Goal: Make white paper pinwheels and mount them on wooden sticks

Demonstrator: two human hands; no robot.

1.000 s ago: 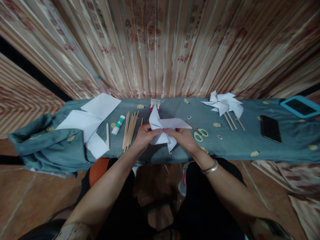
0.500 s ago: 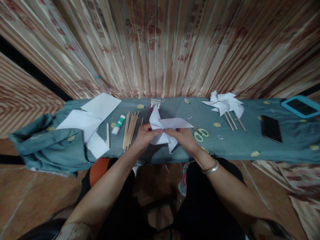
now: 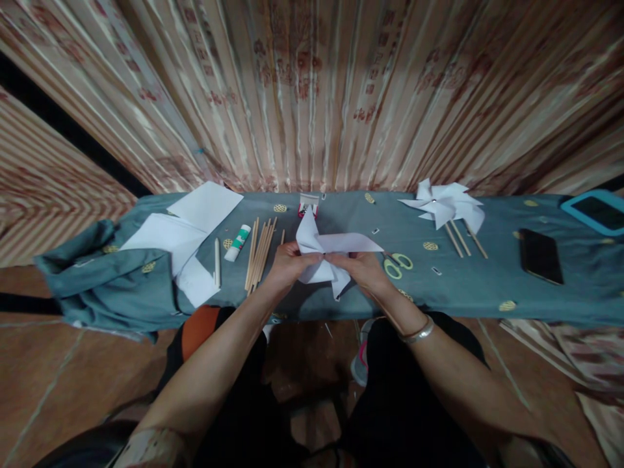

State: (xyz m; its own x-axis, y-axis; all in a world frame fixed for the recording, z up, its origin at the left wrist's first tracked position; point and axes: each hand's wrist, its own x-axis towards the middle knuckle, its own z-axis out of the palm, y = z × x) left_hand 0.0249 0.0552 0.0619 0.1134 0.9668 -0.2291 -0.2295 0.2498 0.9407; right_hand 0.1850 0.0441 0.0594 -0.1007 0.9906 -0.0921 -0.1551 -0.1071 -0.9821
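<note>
Between both hands, above the front part of the cloth-covered table, is a white paper pinwheel. My left hand grips its left side, with the thumb pressed on the middle. On the other side my right hand holds it too, its thumb meeting the left one at the centre. Fingers behind the paper are hidden. A wooden stick shows just behind my left hand. Just beyond the pinwheel stands a small red-and-white box. Green-handled scissors lie right of my right hand, their blades partly covered.
Left on the green cloth lie white paper sheets, a white pen-like stick, a glue stick and several wooden sticks. Rightward are pinwheels on sticks, a phone and a blue-framed tablet. A curtain hangs behind.
The whole view has shifted slightly, so things appear a little further right. Both thumbs now cover the pinwheel's centre, where a small dark pin head showed before.
</note>
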